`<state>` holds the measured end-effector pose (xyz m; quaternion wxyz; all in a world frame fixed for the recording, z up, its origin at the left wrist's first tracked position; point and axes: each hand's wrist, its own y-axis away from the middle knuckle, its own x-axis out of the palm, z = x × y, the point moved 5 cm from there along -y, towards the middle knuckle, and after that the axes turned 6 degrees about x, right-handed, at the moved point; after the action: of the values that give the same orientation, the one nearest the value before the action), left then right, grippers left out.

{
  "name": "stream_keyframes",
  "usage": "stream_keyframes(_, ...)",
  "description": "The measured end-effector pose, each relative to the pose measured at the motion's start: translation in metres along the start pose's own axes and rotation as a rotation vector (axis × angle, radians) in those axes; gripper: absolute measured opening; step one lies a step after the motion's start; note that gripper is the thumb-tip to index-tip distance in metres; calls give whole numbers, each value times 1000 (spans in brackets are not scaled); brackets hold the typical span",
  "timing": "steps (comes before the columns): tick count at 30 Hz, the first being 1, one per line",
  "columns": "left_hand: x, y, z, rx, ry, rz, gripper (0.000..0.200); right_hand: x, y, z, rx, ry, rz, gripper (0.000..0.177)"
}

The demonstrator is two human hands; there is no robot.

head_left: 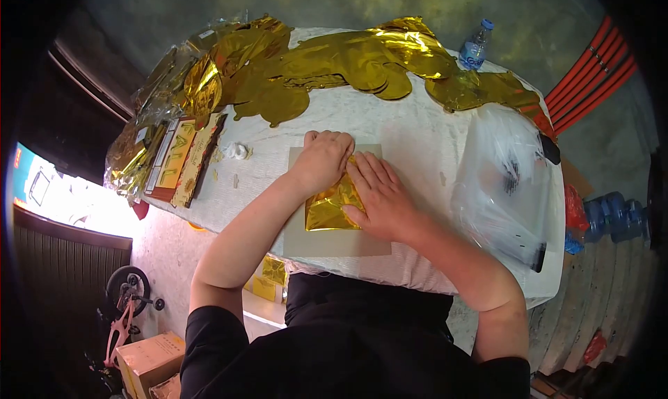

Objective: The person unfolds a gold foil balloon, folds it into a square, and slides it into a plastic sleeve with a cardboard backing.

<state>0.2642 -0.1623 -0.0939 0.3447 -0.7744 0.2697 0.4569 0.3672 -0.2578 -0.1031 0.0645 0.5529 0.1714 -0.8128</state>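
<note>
A folded gold foil piece [327, 210] lies on a grey board [337, 244] at the near edge of the white-covered table. Curled over the top of the foil, my left hand [323, 159] has its fingers bent and pressed together; what is under them is hidden. My right hand [384, 201] lies flat on the foil's right side, its fingers stretched out towards my left hand and its thumb on the foil. The two hands are very near each other at the foil's upper edge.
Flat gold foil shapes [313, 61] spread along the table's far side. A water bottle [474, 45] stands at the far right. Clear plastic bags [501, 183] lie on the right, a printed box [182, 159] on the left, and a crumpled white bit [238, 150] beside it.
</note>
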Motion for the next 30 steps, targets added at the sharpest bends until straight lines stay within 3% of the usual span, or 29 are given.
stream_keyframes(9,-2,0,-1,-57,-11,-12,6,-1,-1,1,-16,60,8,71)
stream_keyframes(12,-5,7,4,-107,25,-111,9,-1,0,1,-15,37,-12,71)
stream_keyframes(14,-11,15,9,-46,-116,-237,10,-2,1,1,-23,65,-10,70)
stream_keyframes(21,-37,36,24,-19,-429,-243,9,-2,1,2,-6,59,-7,69)
stream_keyframes(24,-49,46,16,-14,-331,-236,8,0,1,1,9,31,14,70)
stream_keyframes(26,-53,58,9,-80,25,-273,18,1,1,0,10,51,20,70)
stream_keyframes(27,-55,63,0,-81,28,-270,18,2,2,0,13,50,24,70)
stream_keyframes(29,-49,73,-24,56,193,-130,38,3,2,-1,20,30,14,70)
stream_keyframes(30,-46,82,-28,54,194,-130,38,4,2,0,18,29,16,70)
